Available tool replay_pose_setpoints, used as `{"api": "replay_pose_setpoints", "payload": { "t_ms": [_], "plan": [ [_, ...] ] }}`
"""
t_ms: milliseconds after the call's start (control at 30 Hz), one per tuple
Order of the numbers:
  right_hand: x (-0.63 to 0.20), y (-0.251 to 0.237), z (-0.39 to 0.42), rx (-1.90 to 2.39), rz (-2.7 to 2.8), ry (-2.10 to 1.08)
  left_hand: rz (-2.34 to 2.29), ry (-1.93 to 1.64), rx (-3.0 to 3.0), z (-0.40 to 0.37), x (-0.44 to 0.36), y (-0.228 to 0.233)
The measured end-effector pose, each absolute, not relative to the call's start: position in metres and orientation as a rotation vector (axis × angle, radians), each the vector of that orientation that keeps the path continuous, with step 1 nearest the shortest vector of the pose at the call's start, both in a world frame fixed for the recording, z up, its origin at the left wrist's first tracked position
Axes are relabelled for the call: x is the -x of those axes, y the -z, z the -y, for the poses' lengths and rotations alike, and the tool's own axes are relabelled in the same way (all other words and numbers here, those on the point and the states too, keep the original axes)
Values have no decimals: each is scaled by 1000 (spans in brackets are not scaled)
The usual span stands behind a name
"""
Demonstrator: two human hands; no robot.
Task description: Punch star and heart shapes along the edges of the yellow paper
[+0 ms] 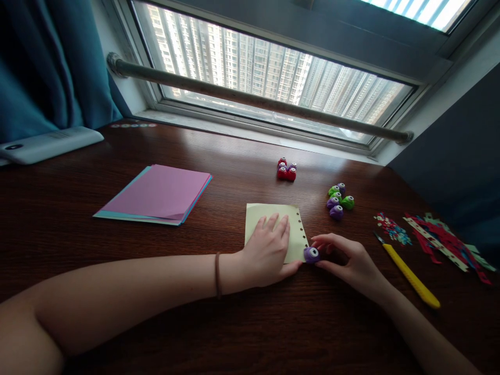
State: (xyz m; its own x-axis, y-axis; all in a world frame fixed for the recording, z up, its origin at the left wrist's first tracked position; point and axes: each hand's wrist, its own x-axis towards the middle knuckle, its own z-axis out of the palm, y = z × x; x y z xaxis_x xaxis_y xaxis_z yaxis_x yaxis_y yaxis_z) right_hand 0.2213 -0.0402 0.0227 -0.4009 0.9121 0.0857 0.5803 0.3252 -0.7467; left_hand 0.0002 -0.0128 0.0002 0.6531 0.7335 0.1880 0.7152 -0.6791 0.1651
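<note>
A pale yellow sheet of paper (255,216) lies on the dark wooden table, with a row of small star-shaped holes down its right edge. My left hand (267,250) rests flat on the sheet, fingers stretched out. At the sheet's lower right corner sits a purple craft punch (311,254) with a star mark on its white button. My right hand (347,255) holds this punch from the right between thumb and fingers. The tip of my left thumb is close to the punch.
Stacked coloured paper (156,192) lies to the left. Several red and purple punches (286,171) and green and purple punches (339,200) stand behind. At right are a yellow craft knife (410,275), paper confetti (392,228) and paper strips (445,242). A white device (54,145) lies far left.
</note>
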Motion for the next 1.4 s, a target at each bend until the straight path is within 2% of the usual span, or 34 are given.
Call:
{"api": "replay_pose_setpoints", "payload": {
  "t_ms": [1100, 1400],
  "plan": [
    [-220, -22, 39, 1277, 2102, -893, -1179, -373, -2827, 13, -1, 0],
    [-224, -14, 37, 1241, 2037, -898, -887, -438, -3020, 15, 0, -11]
  ]
}}
